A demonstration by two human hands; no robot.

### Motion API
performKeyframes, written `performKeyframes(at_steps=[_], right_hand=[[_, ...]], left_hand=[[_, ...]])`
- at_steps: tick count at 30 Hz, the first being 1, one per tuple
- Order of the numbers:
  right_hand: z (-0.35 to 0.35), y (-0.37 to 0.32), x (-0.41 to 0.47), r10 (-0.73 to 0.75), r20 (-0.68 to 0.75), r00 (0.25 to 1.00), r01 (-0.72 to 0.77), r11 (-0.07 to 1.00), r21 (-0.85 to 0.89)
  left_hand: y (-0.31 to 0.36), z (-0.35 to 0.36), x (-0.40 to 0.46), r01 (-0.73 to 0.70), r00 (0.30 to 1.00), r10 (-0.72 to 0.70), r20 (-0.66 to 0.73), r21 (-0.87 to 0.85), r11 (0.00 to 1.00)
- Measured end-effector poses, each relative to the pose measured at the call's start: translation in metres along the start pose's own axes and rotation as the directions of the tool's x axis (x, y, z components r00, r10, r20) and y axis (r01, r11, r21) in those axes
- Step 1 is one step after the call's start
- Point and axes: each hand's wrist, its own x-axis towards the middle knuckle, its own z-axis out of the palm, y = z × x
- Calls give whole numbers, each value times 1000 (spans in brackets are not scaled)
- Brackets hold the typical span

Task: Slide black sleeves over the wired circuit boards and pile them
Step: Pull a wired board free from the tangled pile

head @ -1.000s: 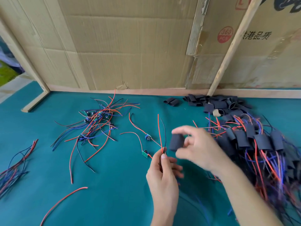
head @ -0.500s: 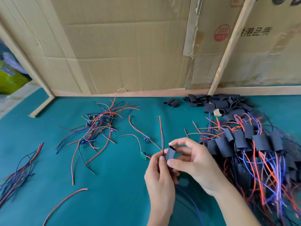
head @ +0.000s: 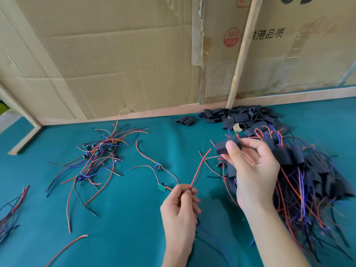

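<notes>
Between my two hands, over the teal bench [head: 115,228], the joining is not yet made. My left hand [head: 180,207] pinches a red and black wire pair [head: 198,168] that rises toward one o'clock; the board on those leads is hidden in my fist, so I cannot tell how it sits. My right hand [head: 252,166] holds a black sleeve [head: 224,146] between thumb and fingers, grip narrow around it, well apart from the wire tips.

I judge this to be the threading step: the sleeve must come down over the free wire ends with its mouth kept open, not squashed flat, then slide along to the board.

At three o'clock lies the pile of sleeved boards [head: 300,170]; empty sleeves [head: 240,117] heap at one o'clock by the cardboard wall [head: 115,54]. Bare wired boards [head: 96,155] tangle at ten o'clock, and a loose green board [head: 161,187] lies just beside my left hand.
</notes>
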Motion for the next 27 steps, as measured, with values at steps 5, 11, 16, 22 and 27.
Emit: performKeyframes(at_steps=[5, 11, 16, 22, 27], right_hand=[[-2, -5, 3, 16, -45, 999, -13, 999, 46], [-7, -8, 9, 62, 9, 998, -62, 997, 38], [-12, -10, 14, 119, 154, 981, -120, 993, -7], [-14, -15, 16, 217, 264, 940, -245, 966, 79], [-18, -14, 19, 223, 266, 938, -258, 960, 105]], left_hand=[[-1, 1, -1, -5, 1000, 3, 27, 85, 996], [2, 3, -2, -11, 998, 4, 62, 114, 993], [5, 4, -1, 3, 999, -8, 53, 96, 995], [8, 4, -1, 18, 999, -22, 50, 89, 996], [7, 4, 0, 36, 998, -39, 45, 83, 996]])
